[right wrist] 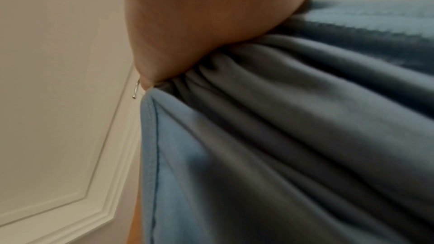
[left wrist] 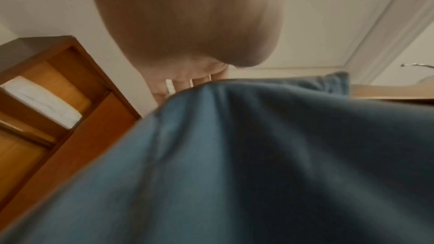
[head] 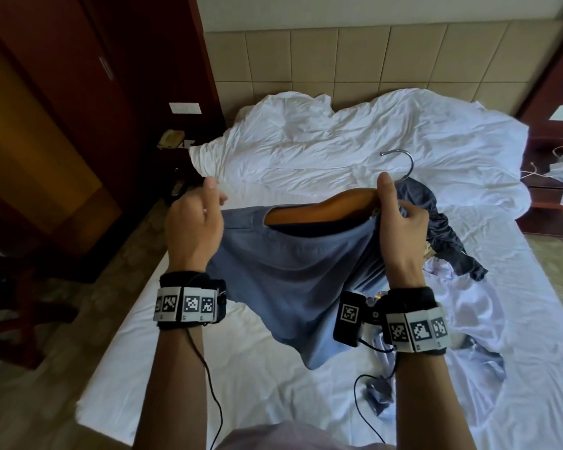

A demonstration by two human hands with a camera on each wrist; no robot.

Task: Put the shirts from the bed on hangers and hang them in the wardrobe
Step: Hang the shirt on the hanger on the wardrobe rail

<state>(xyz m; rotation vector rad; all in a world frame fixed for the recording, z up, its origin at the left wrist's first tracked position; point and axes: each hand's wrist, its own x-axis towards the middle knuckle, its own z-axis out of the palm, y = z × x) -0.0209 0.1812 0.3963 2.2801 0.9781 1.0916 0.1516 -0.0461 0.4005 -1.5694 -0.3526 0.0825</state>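
I hold a blue T-shirt [head: 293,280] up over the bed [head: 257,401]. A wooden hanger [head: 325,206] with a metal hook [head: 403,160] sits inside its neck opening. My left hand [head: 197,219] grips the shirt's left shoulder. My right hand [head: 400,219] grips the hanger's neck together with bunched shirt fabric, thumb upward. The blue fabric [left wrist: 258,164] fills the left wrist view, and the right wrist view shows gathered cloth [right wrist: 293,127] under the palm. A dark shirt [head: 449,235] lies on the bed behind my right hand, and a pale lilac shirt [head: 462,319] to the right.
A crumpled white duvet [head: 355,144] covers the head of the bed. The dark wooden wardrobe [head: 52,125] stands open at the left; its shelves [left wrist: 47,99] show in the left wrist view. Nightstands flank the bed, the left one [head: 173,141] bearing a telephone.
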